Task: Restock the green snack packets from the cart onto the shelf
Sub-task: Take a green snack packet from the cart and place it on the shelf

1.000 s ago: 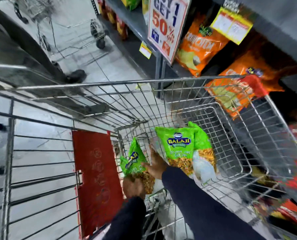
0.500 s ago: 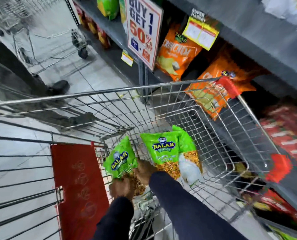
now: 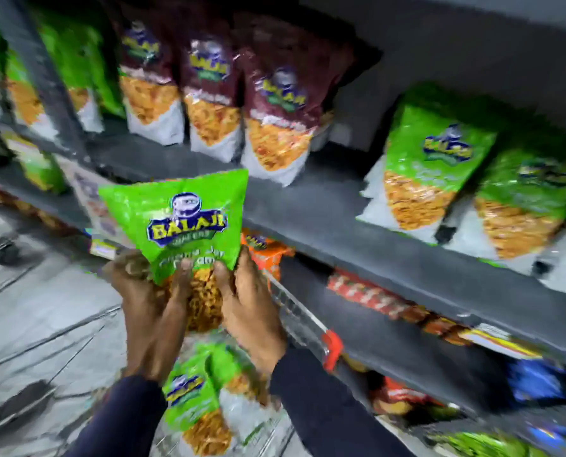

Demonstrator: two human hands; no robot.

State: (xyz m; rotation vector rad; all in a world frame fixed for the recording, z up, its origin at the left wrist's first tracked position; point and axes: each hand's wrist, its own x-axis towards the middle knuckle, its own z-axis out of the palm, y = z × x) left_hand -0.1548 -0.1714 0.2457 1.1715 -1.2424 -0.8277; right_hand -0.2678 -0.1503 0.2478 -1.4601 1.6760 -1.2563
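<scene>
Packet (image 3: 182, 222) upright at centre, left hand (image 3: 146, 311) and right hand (image 3: 252, 311) both clasping its lower half. Green row (image 3: 440, 173) on shelf (image 3: 324, 212) at 2 o'clock. Spare packet (image 3: 192, 400) below at 6, in cart (image 3: 303, 319). Risk: slick film slips, or packet lands among maroon packs (image 3: 215, 94) at 12.

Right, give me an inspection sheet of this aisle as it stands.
Surface: grey shelf, bare gap mid-shelf.
Job's things: green packet held upright in front of the shelf edge; more green packets below in the cart; green stock standing on the shelf's right side.
Clutter: maroon packets on the shelf.
Grippers: left hand and right hand both grip the held packet's lower part.
Cables: nothing seen.
Surroundings: tiled floor, lower shelves stocked.
</scene>
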